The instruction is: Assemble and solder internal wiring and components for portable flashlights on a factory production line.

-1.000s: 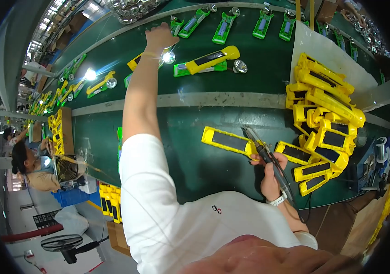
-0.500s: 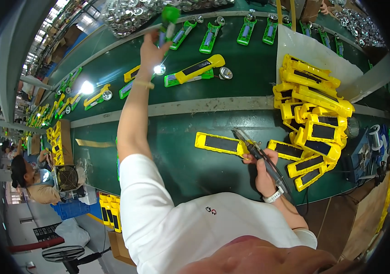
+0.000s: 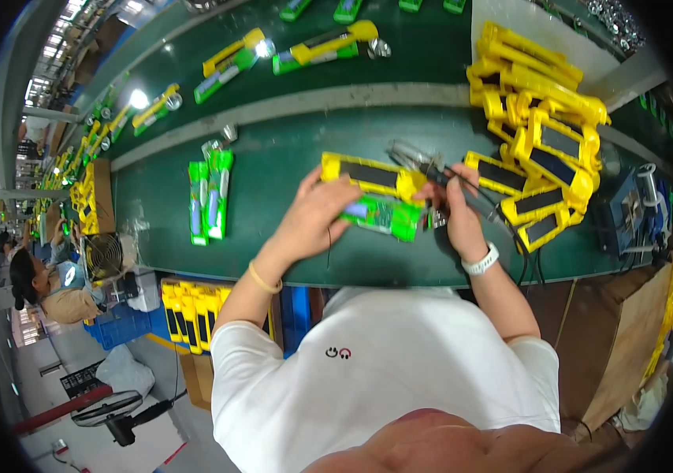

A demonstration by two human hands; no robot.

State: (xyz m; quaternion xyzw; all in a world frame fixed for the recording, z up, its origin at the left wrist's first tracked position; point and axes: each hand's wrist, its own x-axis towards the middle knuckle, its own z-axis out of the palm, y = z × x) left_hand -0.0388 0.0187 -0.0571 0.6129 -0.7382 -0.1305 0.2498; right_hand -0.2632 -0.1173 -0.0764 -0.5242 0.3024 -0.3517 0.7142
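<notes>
Close in front of me, my left hand (image 3: 317, 214) grips a green lamp housing (image 3: 388, 218) with a blue battery and a circuit board in it. Its fingers also rest along a yellow housing half (image 3: 368, 175) with a dark panel, just beyond the green one. My right hand (image 3: 462, 213) holds a soldering iron (image 3: 439, 167), its tip blurred and pointing to the far left. The right fingertips are close to the yellow half's right end; whether they touch it is unclear. A small shiny reflector (image 3: 436, 219) sits beside the green housing's right end.
Two green housings (image 3: 212, 193) lie on the bench to the left. Yellow shells (image 3: 549, 150) are heaped at the right, by a blue soldering station (image 3: 624, 205). Beyond a grey rail (image 3: 297, 102), paired yellow and green pieces (image 3: 325, 49) lie in a row. A co-worker (image 3: 49, 284) sits far left.
My left hand has come back from the far row with a green housing, now beside the yellow half. The right hand still holds the iron. The view has shifted nearer to my body.
</notes>
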